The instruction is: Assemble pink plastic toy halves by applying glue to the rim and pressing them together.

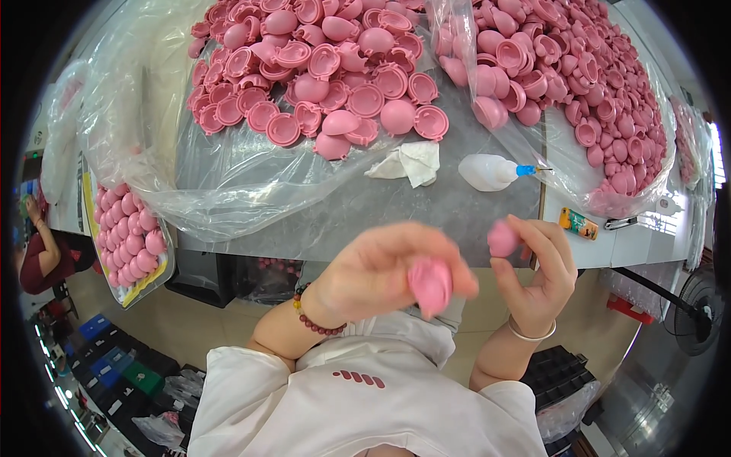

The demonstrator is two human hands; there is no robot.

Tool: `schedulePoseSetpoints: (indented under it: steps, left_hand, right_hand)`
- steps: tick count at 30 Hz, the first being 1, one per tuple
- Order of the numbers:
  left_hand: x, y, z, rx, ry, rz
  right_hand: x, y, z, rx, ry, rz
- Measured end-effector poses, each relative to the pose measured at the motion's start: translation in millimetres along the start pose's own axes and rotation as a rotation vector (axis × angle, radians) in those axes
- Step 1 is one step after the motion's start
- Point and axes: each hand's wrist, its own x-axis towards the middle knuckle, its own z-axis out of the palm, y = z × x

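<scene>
My left hand (381, 270), slightly blurred, is closed around a pink half-shell (429, 285) between thumb and fingers. To its right, my right hand (537, 278) pinches another rounded pink shell piece (502, 239) between thumb and index finger. The two pieces are apart, both held up in front of the table's near edge. Beyond my hands lie a crumpled white cloth (407, 164) and a white squeeze bottle (487, 173) on its side, with a blue needle tip pointing right.
Heaps of pink half-shells (365, 100) cover the far table (320, 217), with more (563, 68) at right on clear plastic film (221, 213). A tray (166, 276) of rounded pink pieces stands left. A small orange-green item (579, 224) lies right. At far left, another person's arm (49, 251) shows.
</scene>
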Motion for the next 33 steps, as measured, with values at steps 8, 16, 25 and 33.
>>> schedulePoseSetpoints:
  steps: [8, 16, 25, 33]
  left_hand:
    - [1.0, -0.8, 1.3, -0.066, 0.137, 0.005]
    - [1.4, 0.7, 17.1, 0.239, 0.219, 0.0]
    - [-2.1, -3.0, 15.7, 0.65, 0.214, 0.036]
    - [-1.2, -2.7, 17.2, 0.933, 0.215, 0.092]
  right_hand:
    - [-0.9, -0.6, 0.6, 0.024, 0.031, -0.017]
    - [-8.1, -7.7, -3.8, 0.112, 0.113, -0.067]
    - [-0.8, -30.8, 5.7, 0.052, 0.045, -0.163]
    - [-0.6, -23.7, 4.3, 0.041, -0.017, -0.242]
